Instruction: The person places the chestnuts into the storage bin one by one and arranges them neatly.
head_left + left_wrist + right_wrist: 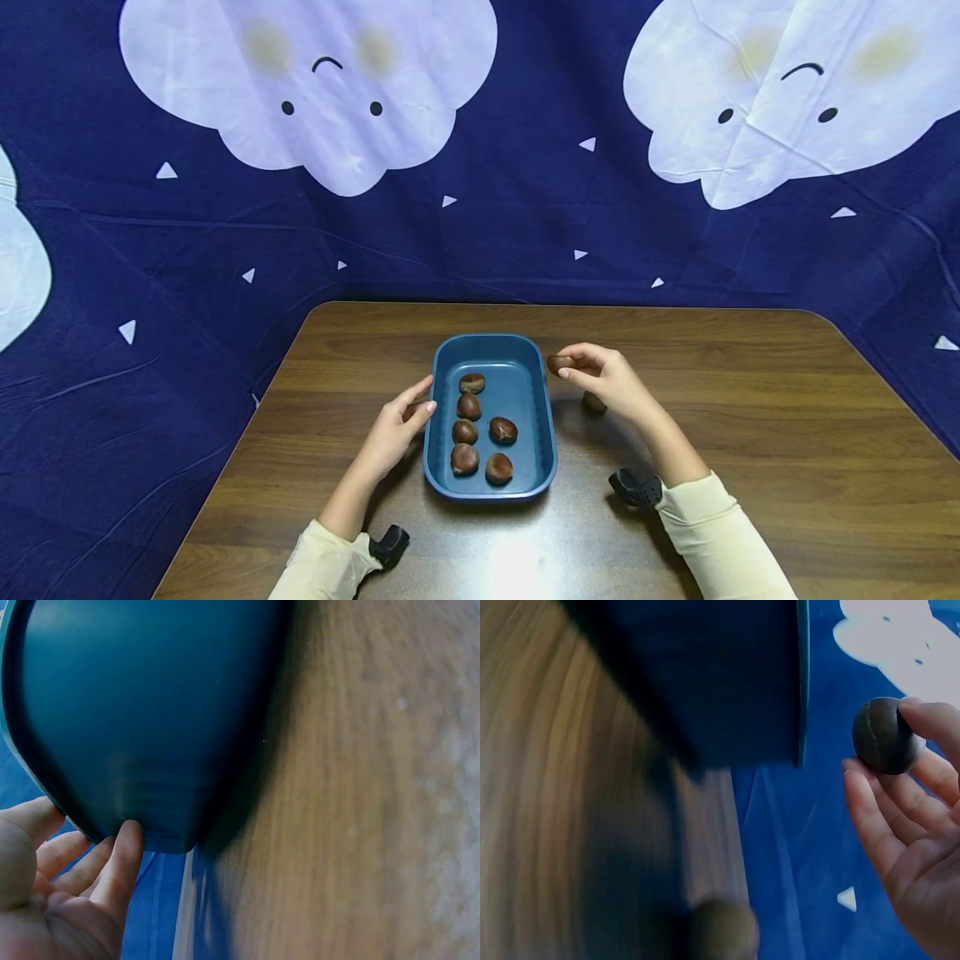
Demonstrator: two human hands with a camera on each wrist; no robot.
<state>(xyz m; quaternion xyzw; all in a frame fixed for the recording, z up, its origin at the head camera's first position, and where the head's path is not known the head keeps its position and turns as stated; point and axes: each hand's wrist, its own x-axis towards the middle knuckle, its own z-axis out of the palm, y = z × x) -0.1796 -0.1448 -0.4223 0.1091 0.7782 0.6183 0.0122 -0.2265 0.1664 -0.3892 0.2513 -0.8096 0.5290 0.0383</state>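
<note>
A blue rectangular tray (491, 492) stands on the table with several brown chestnuts (465, 459) inside, in a left column and a shorter right one. My left hand (392, 429) touches the tray's left side. In the left wrist view its extended fingers (124, 862) meet the outer wall, with the thumb by the rim. Just outside the tray's right rim, my right hand (607, 379) pinches a chestnut (885, 736) between thumb and fingertips, above the table. Another chestnut (595, 402) lies on the table beneath that hand, partly hidden by it.
The brown wooden table (787, 417) extends to both sides of the tray. A dark blue cloth (525, 225) with white clouds hangs behind its far edge. Black wrist devices (636, 488) sit at both sleeves.
</note>
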